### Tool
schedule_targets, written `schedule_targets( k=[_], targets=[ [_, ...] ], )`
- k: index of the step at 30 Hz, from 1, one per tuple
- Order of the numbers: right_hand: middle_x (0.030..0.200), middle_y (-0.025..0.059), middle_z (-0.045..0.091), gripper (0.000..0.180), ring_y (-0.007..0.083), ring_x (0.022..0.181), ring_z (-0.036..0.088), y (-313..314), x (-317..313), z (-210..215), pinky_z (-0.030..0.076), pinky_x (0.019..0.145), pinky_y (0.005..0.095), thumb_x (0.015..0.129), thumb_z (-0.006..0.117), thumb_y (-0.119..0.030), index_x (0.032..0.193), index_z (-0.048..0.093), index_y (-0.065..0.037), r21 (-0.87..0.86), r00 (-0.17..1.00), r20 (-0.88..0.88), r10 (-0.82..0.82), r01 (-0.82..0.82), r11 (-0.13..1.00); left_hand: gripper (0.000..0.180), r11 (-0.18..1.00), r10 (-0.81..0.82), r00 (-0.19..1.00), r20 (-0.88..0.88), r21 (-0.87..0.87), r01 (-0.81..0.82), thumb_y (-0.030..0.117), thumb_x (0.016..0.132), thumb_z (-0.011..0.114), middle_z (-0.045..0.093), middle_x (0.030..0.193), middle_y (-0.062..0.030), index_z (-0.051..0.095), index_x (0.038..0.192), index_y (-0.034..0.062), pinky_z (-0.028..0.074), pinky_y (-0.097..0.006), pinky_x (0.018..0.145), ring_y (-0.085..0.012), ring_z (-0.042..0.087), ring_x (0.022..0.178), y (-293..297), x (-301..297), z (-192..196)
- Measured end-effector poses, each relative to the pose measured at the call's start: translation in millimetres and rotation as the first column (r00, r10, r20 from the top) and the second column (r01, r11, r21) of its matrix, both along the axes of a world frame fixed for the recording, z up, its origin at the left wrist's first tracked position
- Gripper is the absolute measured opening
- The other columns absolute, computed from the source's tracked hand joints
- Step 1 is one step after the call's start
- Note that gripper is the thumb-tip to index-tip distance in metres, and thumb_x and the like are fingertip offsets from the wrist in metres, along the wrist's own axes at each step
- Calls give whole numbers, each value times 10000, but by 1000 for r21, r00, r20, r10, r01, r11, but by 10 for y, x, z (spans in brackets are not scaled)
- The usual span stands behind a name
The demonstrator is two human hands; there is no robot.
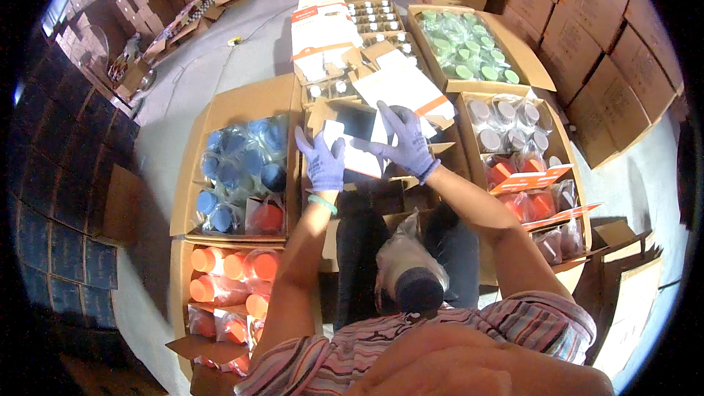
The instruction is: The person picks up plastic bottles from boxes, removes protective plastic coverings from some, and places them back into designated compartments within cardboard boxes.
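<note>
Both my hands wear lavender gloves and are at a small white carton [334, 132] with a dark-looking inside. My left hand [323, 161] is at its left side, with the thumb and fingers on either side of a white panel. My right hand [407, 143] reaches over the right side, fingers bent over the edge and thumb pointing inward. Part of the carton is hidden by the hands. In my lap lies a bottle with a dark lid [419, 292], wrapped in a clear plastic bag [403, 249].
Open boxes of bagged bottles flank me: blue lids [229, 174] and orange lids [207, 287] left, grey lids [506, 111] and green lids [473, 48] right. Flat white-and-orange cartons [323, 29] lie ahead beside a box of white-capped bottles [372, 15]. Stacked brown boxes [587, 51] stand right.
</note>
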State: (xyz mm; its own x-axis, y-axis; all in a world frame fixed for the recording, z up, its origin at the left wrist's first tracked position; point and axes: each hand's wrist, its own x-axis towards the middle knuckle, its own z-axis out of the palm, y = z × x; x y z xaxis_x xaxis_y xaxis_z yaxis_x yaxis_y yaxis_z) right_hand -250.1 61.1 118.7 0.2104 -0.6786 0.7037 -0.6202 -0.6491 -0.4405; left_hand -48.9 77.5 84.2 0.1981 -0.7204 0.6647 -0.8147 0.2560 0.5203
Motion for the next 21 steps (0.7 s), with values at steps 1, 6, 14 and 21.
schedule_targets(
  k=[1,6,14,21],
  targets=[
    [1105,213,526,906,358,1040,491,-101,33,-22,401,925,443,638,770,-569,1335,478,-69,2,1000,9,5,-5,1000,501,999,27,999,21,-47,-26,229,814,688,150,1434,-341,469,1195,-11,351,-453,1036,-504,319,1279,-125,15,-77],
    [1025,223,496,1053,372,959,481,-429,73,-403,400,884,479,573,791,-582,1406,365,-100,-36,984,7,-177,177,983,558,979,-203,976,-81,-15,202,195,815,689,149,1434,-316,421,1267,4,281,-477,1092,-489,282,1302,-323,-83,-211],
    [1045,215,511,1063,372,965,493,-741,1,-416,418,871,482,553,820,-553,1412,340,-149,46,976,42,-214,212,976,592,964,-177,984,-12,-202,171,221,733,772,142,1446,-277,522,1233,25,344,-451,1065,-435,370,1270,-640,-75,-220],
    [1095,228,505,1072,392,1027,484,-824,9,-371,414,911,503,556,830,-510,1420,305,-153,135,987,3,-160,158,978,346,974,-81,989,121,-203,105,263,756,749,442,1344,-185,680,1054,104,335,-496,994,-316,478,1171,-581,162,-157]
  ],
)
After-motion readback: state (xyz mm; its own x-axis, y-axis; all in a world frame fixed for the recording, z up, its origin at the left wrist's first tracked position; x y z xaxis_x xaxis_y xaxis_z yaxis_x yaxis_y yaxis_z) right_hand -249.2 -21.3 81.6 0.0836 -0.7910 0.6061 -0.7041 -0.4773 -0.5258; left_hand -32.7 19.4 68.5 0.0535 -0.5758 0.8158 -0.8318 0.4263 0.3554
